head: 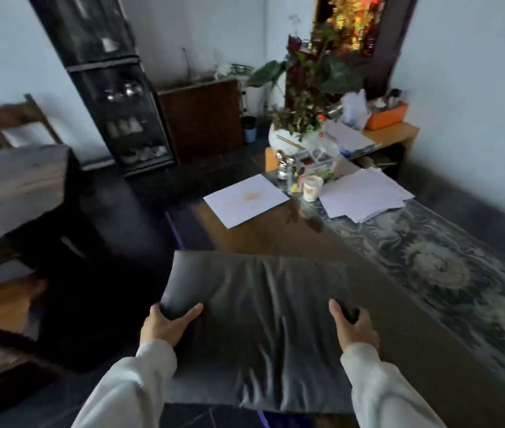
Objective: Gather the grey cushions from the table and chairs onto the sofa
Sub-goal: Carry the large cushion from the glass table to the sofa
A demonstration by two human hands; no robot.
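A large flat grey cushion (257, 329) fills the lower middle of the head view, held out in front of me over the near corner of the glossy table (384, 273). My left hand (166, 324) grips its left edge, thumb on top and fingers underneath. My right hand (353, 327) grips its right edge the same way. Both sleeves are pale. A second grey cushion (13, 186) lies on a wooden chair at the left. I cannot see the sofa.
White paper sheets (245, 202) and a paper stack (365, 196), a cup (312, 188), small bottles and a potted plant (303, 125) stand at the table's far end. A dark glass cabinet (115, 97) stands at the back left. Dark floor lies between chair and table.
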